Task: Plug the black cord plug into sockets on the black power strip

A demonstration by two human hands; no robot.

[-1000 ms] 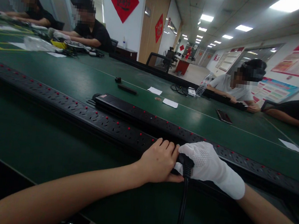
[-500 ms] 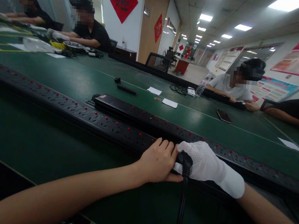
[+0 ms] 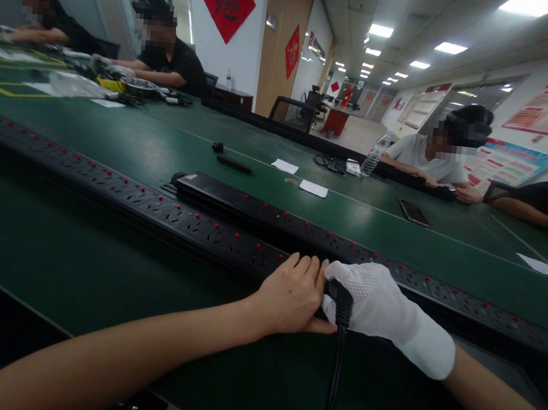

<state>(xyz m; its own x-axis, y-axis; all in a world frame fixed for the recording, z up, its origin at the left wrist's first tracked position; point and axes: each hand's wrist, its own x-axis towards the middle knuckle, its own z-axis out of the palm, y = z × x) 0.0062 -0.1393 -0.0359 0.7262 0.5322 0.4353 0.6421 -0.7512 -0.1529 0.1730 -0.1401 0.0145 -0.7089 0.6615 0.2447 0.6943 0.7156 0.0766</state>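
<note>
A long black power strip (image 3: pixel 194 223) with sockets and small red lights lies across the green table in front of me. Bare, my left hand (image 3: pixel 291 295) is wrapped over the near strip, fingers on its far side and thumb along the near side. Beside it, my right hand (image 3: pixel 374 300), in a white dotted glove, grips a black power plug (image 3: pixel 342 300) against the strip. From the plug a thick cord (image 3: pixel 332 381) hangs toward me. The plug's pins are hidden. Behind lies a second power strip (image 3: pixel 254 206), parallel to the first.
Farther back on the green table (image 3: pixel 158 137) are a small black bar (image 3: pixel 234 164), white paper slips (image 3: pixel 313 188), a phone (image 3: pixel 413 212), a coiled cable (image 3: pixel 330 164) and a clear bottle (image 3: pixel 373 157). Several people sit around the far sides.
The view has shifted slightly. Both hands keep their places on the strip and plug; the right wrist sits a little lower and farther right in the picture.
</note>
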